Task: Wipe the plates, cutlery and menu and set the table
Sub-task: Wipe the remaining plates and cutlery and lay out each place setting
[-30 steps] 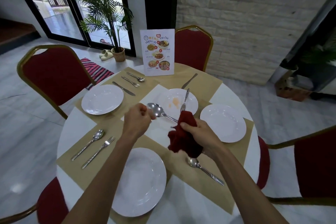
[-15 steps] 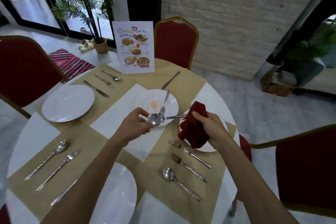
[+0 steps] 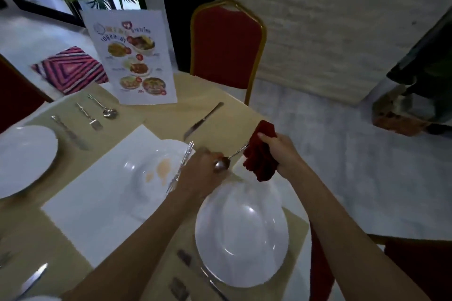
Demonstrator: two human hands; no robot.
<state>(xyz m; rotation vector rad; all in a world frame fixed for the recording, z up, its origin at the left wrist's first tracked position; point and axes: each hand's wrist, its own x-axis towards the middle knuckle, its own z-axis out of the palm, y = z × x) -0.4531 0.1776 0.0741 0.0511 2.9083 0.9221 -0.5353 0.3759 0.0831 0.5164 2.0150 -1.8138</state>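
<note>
My left hand [image 3: 199,176] holds a steel spoon [image 3: 226,161] by its bowl end over the table. My right hand [image 3: 281,151] grips a dark red cloth [image 3: 260,154] wrapped around the spoon's handle. Just left of my left hand lies a white plate [image 3: 151,171] with an orange stain and a fork [image 3: 179,168] resting on it. A clean white plate [image 3: 241,237] sits below my hands. The menu card [image 3: 134,56] stands upright at the table's far side. A knife [image 3: 203,120] lies beyond the stained plate.
Another white plate [image 3: 24,159] sits at the left with a knife [image 3: 69,132], fork [image 3: 89,116] and spoon [image 3: 104,106] beside it. More cutlery [image 3: 193,269] lies near the front plate. A red chair [image 3: 226,46] stands behind the table; the table edge runs on the right.
The view has swung right and closer to the table. My hands with spoon and cloth moved toward the right edge, and the cloth now sits at the handle's end.
</note>
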